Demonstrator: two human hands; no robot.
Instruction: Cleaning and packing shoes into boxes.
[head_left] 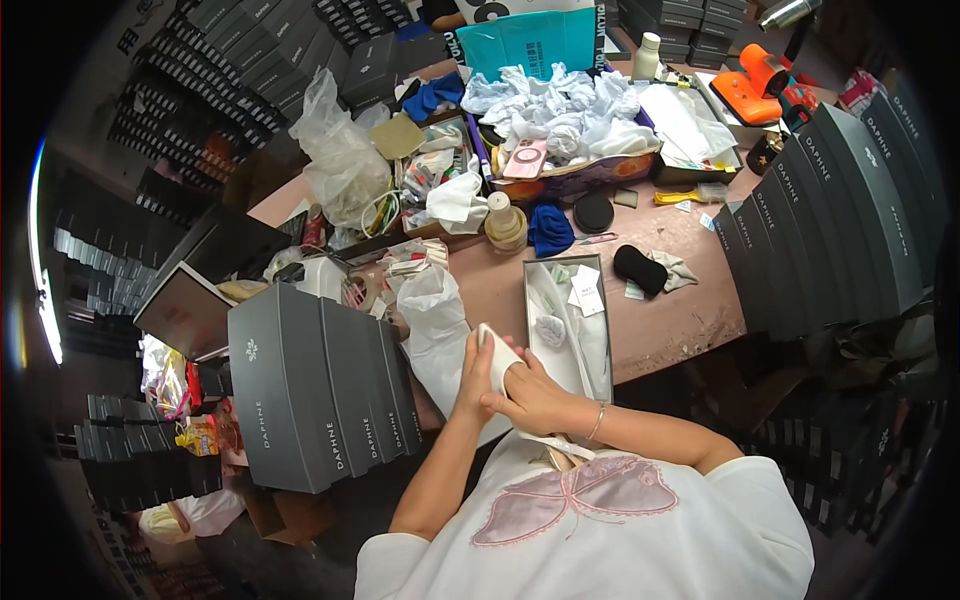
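Close to my body I hold a white shoe, its narrow toe pointing away from me and a thin strap trailing toward my shirt. My left hand is wrapped round the shoe's left side near the toe. Across its right side and top lies my right hand, fingers closed on it. Just beyond my right hand is an open grey shoebox, lined with white paper and containing a white tag and a crumpled paper wad. White tissue paper lies left of the box.
Stacks of dark grey shoeboxes flank me on the left, with more shoeboxes on the right. Along the back stand a carton of crumpled paper, a plastic bag, a bottle and an orange tool. A black pad lies right.
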